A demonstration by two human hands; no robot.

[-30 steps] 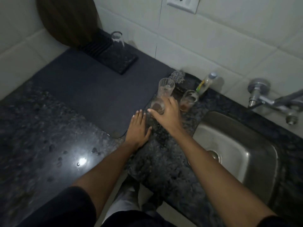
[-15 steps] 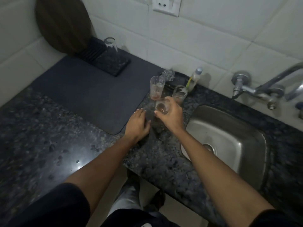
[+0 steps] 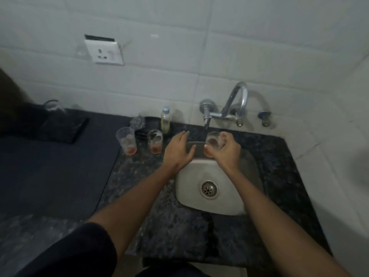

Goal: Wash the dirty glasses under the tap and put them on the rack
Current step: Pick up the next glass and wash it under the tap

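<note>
My right hand [image 3: 225, 151] grips a small clear glass [image 3: 213, 139] above the back of the steel sink [image 3: 229, 198], just under the tap spout [image 3: 206, 124]. No water shows from the tap [image 3: 236, 100]. My left hand [image 3: 178, 151] hovers open over the sink's left rim, fingers spread. Two dirty glasses with reddish dregs stand on the counter left of the sink: a taller one [image 3: 126, 140] and a shorter one [image 3: 155, 141]. The black rack [image 3: 65, 126] lies at the back left on a dark mat, with one clear glass [image 3: 52, 105] on it.
A small bottle [image 3: 165, 119] and a crumpled clear wrapper [image 3: 137, 122] stand against the tiled wall behind the glasses. The dark mat [image 3: 56, 172] covers the counter's left part. A wall socket [image 3: 103, 50] sits above. A second valve [image 3: 263, 117] is right of the tap.
My right hand has lifted the small glass off the counter and carried it right, under the tap. My left hand left the counter and followed toward the sink. The view swung right.
</note>
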